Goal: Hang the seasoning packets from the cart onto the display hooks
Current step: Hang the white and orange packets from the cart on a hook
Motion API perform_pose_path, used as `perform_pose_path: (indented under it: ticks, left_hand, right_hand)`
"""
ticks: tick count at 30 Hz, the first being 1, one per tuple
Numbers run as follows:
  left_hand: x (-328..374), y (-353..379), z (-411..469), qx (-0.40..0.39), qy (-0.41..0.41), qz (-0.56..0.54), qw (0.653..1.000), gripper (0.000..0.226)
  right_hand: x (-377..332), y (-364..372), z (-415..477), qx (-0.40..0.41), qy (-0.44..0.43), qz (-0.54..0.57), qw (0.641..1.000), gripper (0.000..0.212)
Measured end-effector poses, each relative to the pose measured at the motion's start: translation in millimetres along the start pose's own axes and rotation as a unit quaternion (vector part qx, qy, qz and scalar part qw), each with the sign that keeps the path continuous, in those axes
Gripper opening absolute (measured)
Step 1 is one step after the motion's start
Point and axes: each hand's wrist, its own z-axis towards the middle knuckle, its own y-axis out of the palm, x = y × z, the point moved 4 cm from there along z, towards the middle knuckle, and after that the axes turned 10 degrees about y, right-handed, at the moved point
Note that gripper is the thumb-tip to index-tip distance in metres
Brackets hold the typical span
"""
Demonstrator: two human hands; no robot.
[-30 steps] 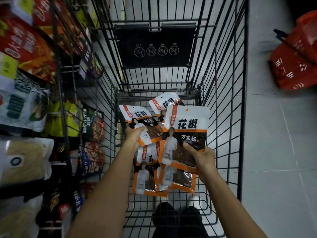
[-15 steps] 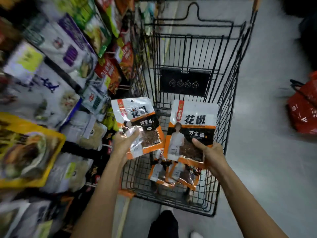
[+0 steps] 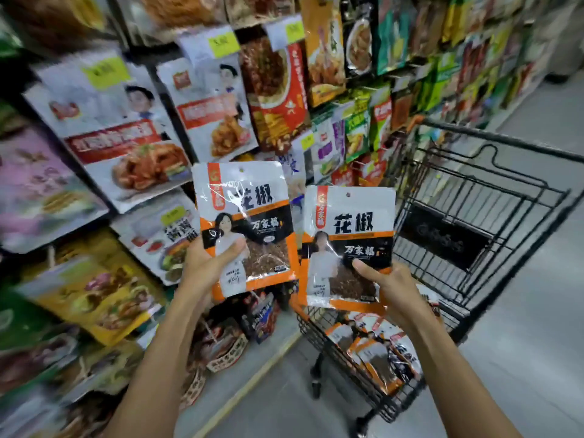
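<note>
Packets: left hand (image 3: 207,267) pinches one (image 3: 245,229), right hand (image 3: 390,287) another (image 3: 347,245), holes up for hooks, cart (image 3: 474,235) just right.

Text on left packet (image 3: 243,229): large black 花椒 on the white upper field, partly under glare; smaller 万家福 on the black band beneath. Text on right packet (image 3: 347,245): same 花椒, sharp; same 万家福 on its black band. Red vertical tab at each top left corner: characters too small to read. Yellow price tags (image 3: 223,42) on shelf goods: digits blurred. Black cart panel (image 3: 442,238): round symbols, illegible.
</note>
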Motion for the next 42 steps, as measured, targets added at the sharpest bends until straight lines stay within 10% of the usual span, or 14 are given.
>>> perform_pose_path:
  ticks: [4,9,11,14,19,28,34,38,42]
  left_hand:
    - [38.2,-97.2,-45.4,0.049,0.021,0.003,0.999,0.032]
    - [64.9,-215.5,-113.3,0.138,0.039,0.019,0.989,0.056]
    - [74.3,-265.0,-144.0,0.171,0.053,0.033,0.983,0.04]
    - [89.7,-338.8,-195.5,0.222,0.066,0.059,0.971,0.025]
    - [111.4,-456.6,-284.8,0.283,0.076,0.068,0.954,0.067]
    - [133.3,-615.4,-389.4,0.355,0.091,0.112,0.924,0.023]
    - [132.8,-668.9,-407.6,0.39,0.099,0.125,0.907,0.024]
    - [127.7,-691.8,-400.3,0.394,0.106,0.127,0.904,0.028]
    - [121.8,-712.2,-384.0,0.405,0.112,0.139,0.897,0.03]
  right_hand:
    - [-28.2,67.5,-32.0,-0.077,-0.051,-0.063,0.994,0.004]
    - [-37.0,170.8,-78.3,-0.176,-0.088,-0.112,0.974,0.035]
    - [-31.5,215.8,-100.8,-0.198,-0.089,-0.131,0.967,0.019]
    - [-12.6,286.3,-138.5,-0.238,-0.082,-0.16,0.955,0.053]
    - [25.3,400.3,-229.9,-0.312,-0.083,-0.179,0.929,0.044]
    - [77.5,546.3,-353.0,-0.402,-0.093,-0.183,0.892,0.077]
    - [94.4,614.1,-371.2,-0.444,-0.084,-0.185,0.872,0.031]
    - [98.6,655.4,-355.3,-0.425,-0.067,-0.174,0.886,0.077]
    - [94.1,703.9,-337.7,-0.45,-0.063,-0.163,0.876,0.027]
